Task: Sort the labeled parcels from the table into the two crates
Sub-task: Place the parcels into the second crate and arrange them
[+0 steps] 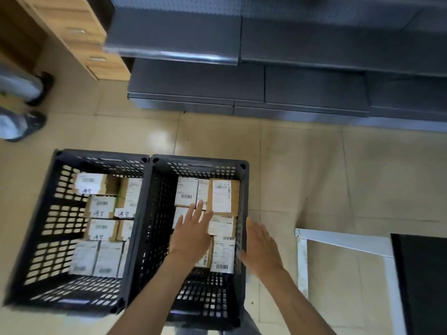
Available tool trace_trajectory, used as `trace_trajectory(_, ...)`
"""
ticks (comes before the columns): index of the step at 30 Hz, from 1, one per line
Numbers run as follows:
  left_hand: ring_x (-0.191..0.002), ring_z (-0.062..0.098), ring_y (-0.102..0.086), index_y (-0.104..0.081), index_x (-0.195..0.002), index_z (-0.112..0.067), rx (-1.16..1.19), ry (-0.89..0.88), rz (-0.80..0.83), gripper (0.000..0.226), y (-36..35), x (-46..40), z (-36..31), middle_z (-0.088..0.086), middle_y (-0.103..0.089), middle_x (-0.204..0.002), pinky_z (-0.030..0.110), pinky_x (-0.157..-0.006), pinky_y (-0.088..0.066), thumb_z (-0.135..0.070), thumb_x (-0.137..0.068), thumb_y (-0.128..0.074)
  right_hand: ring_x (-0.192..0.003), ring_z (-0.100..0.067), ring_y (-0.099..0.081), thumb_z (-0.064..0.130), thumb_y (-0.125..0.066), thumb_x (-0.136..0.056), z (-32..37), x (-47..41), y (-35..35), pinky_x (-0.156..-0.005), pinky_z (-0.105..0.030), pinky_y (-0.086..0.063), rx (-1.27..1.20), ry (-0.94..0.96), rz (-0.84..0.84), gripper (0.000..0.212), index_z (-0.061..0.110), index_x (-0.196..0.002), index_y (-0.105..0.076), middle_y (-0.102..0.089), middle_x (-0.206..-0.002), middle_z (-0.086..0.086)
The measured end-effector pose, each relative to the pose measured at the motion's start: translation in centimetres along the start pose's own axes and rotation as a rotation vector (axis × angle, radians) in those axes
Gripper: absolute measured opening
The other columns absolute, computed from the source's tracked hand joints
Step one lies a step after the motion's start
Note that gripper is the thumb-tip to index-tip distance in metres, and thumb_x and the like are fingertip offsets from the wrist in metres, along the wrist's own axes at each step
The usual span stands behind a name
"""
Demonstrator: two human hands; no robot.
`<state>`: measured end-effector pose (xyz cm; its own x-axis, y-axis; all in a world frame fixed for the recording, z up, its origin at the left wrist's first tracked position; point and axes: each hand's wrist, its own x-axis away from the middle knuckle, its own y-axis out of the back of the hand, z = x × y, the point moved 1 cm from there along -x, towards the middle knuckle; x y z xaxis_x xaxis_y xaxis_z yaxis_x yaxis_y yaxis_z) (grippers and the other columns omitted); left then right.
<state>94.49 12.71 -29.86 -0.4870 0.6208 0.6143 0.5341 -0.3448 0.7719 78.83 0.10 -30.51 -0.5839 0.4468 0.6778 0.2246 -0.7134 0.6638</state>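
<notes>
Two black perforated crates stand side by side on the tiled floor, their long walls touching. The left crate point(52, 221) holds several cardboard parcels with white labels; some of them carry handwritten characters on a white strip, for example the parcel point(101, 207) near its middle. The right crate point(242, 189) also holds labeled parcels, laid flat in rows. One brown parcel point(223, 197) lies in the far right corner of this crate, with its label facing up.

The left hand point(192, 232) reaches into the right crate with straight, spread fingers and holds nothing; its fingertips are over the parcels in the middle, but I cannot tell if they touch them. The right hand point(261, 247) is also flat and holds nothing. It hovers just beside the right wall of the right crate, on the outer side.

At the right edge, a white bench frame point(343, 240) is seen. Dark metal shelves point(198, 81) stand behind the crates, and a wooden cabinet point(79, 35) is at the upper left.
</notes>
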Motion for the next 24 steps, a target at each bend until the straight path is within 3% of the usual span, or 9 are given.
trace_trajectory(3,-0.160,0.022,0.011,-0.016,-0.165,-0.030,0.020,-0.002,-0.076,0.065,3.1,5.4,1.1,0.000,0.009,-0.174,0.047,-0.131,-0.009,-0.032,-0.107,-0.046,-0.146,-0.023,-0.031,0.026,-0.061,-0.094,1.4,3.8,3.1,-0.116,-0.041,-0.035,-0.011,0.088,-0.129,0.072,0.031,-0.155,-0.023,-0.037,-0.152,0.004)
trace_trajectory(8,-0.160,0.018,-0.008,-0.028,-0.161,-0.033,0.129,0.032,-0.192,0.057,6.7,13.1,2.6,-0.005,-0.013,-0.173,0.045,-0.128,-0.022,-0.035,-0.107,-0.047,-0.133,-0.019,-0.042,0.024,-0.054,-0.099,4.2,11.7,7.7,-0.107,-0.038,-0.044,-0.058,0.192,-0.222,0.042,0.033,-0.139,-0.048,-0.051,-0.138,0.006)
trace_trajectory(11,-0.158,0.018,-0.019,-0.030,-0.161,-0.031,0.142,-0.002,-0.259,0.058,7.9,17.3,3.0,-0.005,-0.023,-0.171,0.044,-0.126,-0.029,-0.035,-0.107,-0.048,-0.133,-0.017,-0.044,0.026,-0.055,-0.101,5.4,16.4,9.5,-0.108,-0.036,-0.041,-0.085,0.200,-0.291,0.037,0.029,-0.138,-0.055,-0.054,-0.141,0.006)
trace_trajectory(16,-0.158,0.016,-0.020,-0.027,-0.162,-0.032,0.091,-0.130,-0.333,0.058,9.8,23.0,2.6,-0.006,-0.024,-0.170,0.041,-0.127,-0.025,-0.037,-0.107,-0.045,-0.129,-0.021,-0.051,0.022,-0.055,-0.100,7.3,24.1,10.3,-0.107,-0.036,-0.044,-0.075,0.184,-0.398,0.037,0.022,-0.138,-0.059,-0.056,-0.141,0.003)
trace_trajectory(19,-0.154,0.018,-0.031,-0.039,-0.158,-0.030,0.106,-0.217,-0.367,0.053,10.2,25.9,2.5,-0.004,-0.036,-0.166,0.042,-0.124,-0.031,-0.035,-0.106,-0.050,-0.123,-0.025,-0.057,0.020,-0.057,-0.099,7.9,28.2,9.1,-0.101,-0.041,-0.050,-0.056,0.135,-0.488,0.030,0.016,-0.128,-0.064,-0.059,-0.135,-0.002)
trace_trajectory(24,-0.139,0.024,-0.054,-0.059,-0.144,-0.025,0.096,-0.385,-0.382,0.044,9.7,28.6,1.4,0.002,-0.056,-0.151,0.047,-0.107,-0.050,-0.029,-0.100,-0.062,-0.125,-0.022,-0.056,0.026,-0.062,-0.098,7.5,34.7,6.2,-0.101,-0.037,-0.051,-0.114,0.037,-0.675,0.037,0.021,-0.136,-0.062,-0.057,-0.142,0.001)
